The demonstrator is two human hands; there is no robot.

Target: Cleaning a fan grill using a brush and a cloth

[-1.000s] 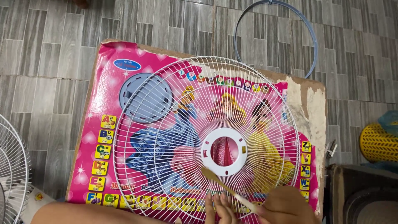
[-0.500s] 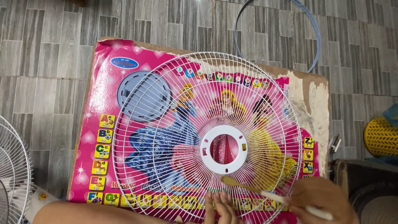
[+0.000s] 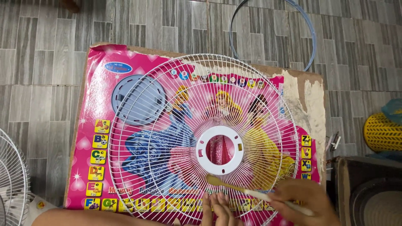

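Note:
A white wire fan guard with a white plastic centre ring lies flat on a pink picture board on the floor. My right hand grips a small paintbrush by its pale handle; its bristle tip rests on the wires just below the centre ring. My left hand presses its fingertips on the guard's near rim, beside the brush.
A grey round plastic cap lies under the guard's far-left part. A thin blue-grey ring lies on the tiled floor behind the board. Another white fan guard is at the left edge. A yellow basket and a dark box stand at the right.
My right hand swung the brush from the guard's near middle out to the right, then slid it back left a little. The left hand stayed on the rim.

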